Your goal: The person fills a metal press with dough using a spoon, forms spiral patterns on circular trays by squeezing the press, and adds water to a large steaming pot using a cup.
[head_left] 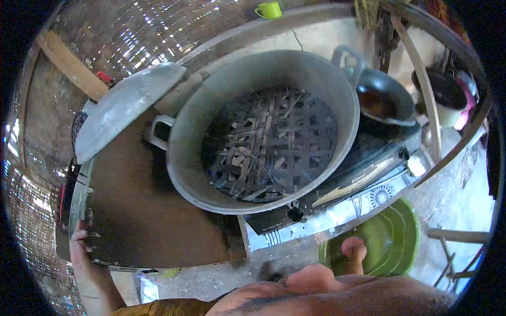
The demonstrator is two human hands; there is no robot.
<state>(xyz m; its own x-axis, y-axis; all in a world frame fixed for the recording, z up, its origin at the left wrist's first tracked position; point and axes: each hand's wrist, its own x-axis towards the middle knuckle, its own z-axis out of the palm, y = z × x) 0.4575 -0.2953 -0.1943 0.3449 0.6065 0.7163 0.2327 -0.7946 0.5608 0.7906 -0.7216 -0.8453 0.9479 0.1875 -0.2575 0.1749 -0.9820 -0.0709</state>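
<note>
A large metal pot point(182, 174) with two loop handles stands on a black gas stove point(342, 195). Inside it, low down, lies a dark woven slatted rack point(274, 142). Far to the left, my left hand point(87, 258) has its fingers bent round the rim of the brown tabletop point(158, 205). Over the green basin point(411, 231), below the stove's front, my right hand point(354, 247) appears as a rounded shape. Its separate fingers do not show, nor does anything it might hold. Neither hand touches the pot.
A domed silver lid point(124, 110) leans at the back left. Right of the pot sits a dark wok point(385, 95) with brownish contents. Wooden poles point(421, 79) cross the right side, near another pot point(448, 113). At the back is a green cup point(270, 9).
</note>
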